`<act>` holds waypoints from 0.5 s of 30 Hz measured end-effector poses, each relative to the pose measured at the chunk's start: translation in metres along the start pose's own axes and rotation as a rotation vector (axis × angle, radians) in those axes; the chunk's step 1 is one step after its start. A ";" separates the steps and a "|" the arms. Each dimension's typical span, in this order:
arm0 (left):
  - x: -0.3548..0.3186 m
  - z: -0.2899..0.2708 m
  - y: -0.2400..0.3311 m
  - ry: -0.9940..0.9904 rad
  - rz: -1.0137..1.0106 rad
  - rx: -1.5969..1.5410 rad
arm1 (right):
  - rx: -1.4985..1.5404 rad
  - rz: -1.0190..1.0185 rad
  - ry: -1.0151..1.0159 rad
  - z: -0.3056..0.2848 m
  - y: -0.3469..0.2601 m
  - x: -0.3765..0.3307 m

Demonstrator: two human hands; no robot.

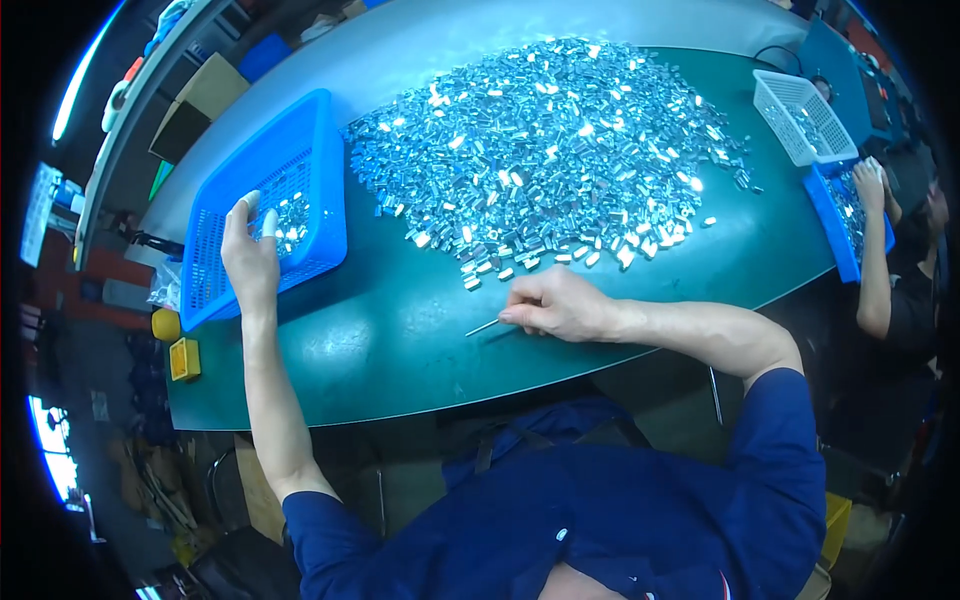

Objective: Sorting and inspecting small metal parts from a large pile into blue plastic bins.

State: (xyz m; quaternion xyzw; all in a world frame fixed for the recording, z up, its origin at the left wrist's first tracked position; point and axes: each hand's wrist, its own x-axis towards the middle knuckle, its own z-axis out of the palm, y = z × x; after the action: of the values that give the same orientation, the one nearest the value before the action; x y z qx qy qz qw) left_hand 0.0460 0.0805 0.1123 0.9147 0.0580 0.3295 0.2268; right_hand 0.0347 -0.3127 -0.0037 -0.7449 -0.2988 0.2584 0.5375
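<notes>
in right hand (pixel 565 305): rod (pixel 483 328), thin and metallic. clamped firmly between thumb and bent fingers at one end; projecting from the fingertips to the left and slightly toward the body, over green table (pixel 380 370). contact between rod tip and table: cannot tell.

just beyond the right fingers: near edge of pile (pixel 560 150), made up of small, shiny metal pieces, spreading far outward and to both sides.

at left hand (pixel 252 258): thumb and fingers apart, pale covers (pixel 270 222) on tips. around the left fingers: blue basket (pixel 333 190), tilted in view, with perforated walls. just right of the left thumb, inside basket: loose metal parts (pixel 292 222). contact with left fingertips: cannot tell.

nearer the body than the left fingers and farther left: yellow box (pixel 185 360).

well right of the right fingers and beyond: white basket (pixel 805 115); beside it, blue tray (pixel 835 220), with a co-worker's hand (pixel 870 183) over it.
</notes>
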 end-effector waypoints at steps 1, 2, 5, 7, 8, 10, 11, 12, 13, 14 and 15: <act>-0.006 0.003 0.001 0.075 0.169 0.109 | 0.001 -0.069 -0.005 0.002 0.004 0.002; -0.011 0.016 0.014 0.147 0.348 0.197 | -0.004 -0.128 0.009 0.001 0.008 0.002; -0.051 0.061 0.058 -0.232 0.336 -0.094 | 0.107 -0.106 0.071 0.003 0.016 -0.003; -0.067 0.094 0.067 -0.325 0.378 -0.015 | 0.145 -0.111 0.109 0.004 0.017 -0.002; -0.069 0.105 0.069 -0.374 0.370 -0.010 | 0.148 -0.107 0.116 0.004 0.016 -0.001; -0.071 0.120 0.060 -0.380 0.423 0.023 | 0.069 -0.205 0.132 0.003 0.014 -0.001; -0.071 0.126 0.056 -0.397 0.439 0.010 | 0.074 -0.192 0.156 0.003 0.014 -0.001; -0.074 0.127 0.052 -0.393 0.393 -0.018 | 0.093 -0.168 0.178 0.003 0.013 0.000; -0.079 0.129 0.049 -0.389 0.346 -0.044 | 0.112 -0.146 0.200 0.002 0.013 -0.001; -0.083 0.128 0.051 -0.393 0.359 -0.055 | 0.109 -0.142 0.216 0.000 0.014 0.000; -0.090 0.127 0.056 -0.462 0.024 -0.407 | 0.115 -0.141 0.270 -0.002 0.015 0.001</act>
State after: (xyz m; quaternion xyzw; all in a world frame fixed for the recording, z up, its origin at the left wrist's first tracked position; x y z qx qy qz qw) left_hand 0.0533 -0.0402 -0.0007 0.9018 -0.0731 0.1201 0.4087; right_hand 0.0395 -0.3172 -0.0179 -0.7179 -0.2602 0.1343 0.6316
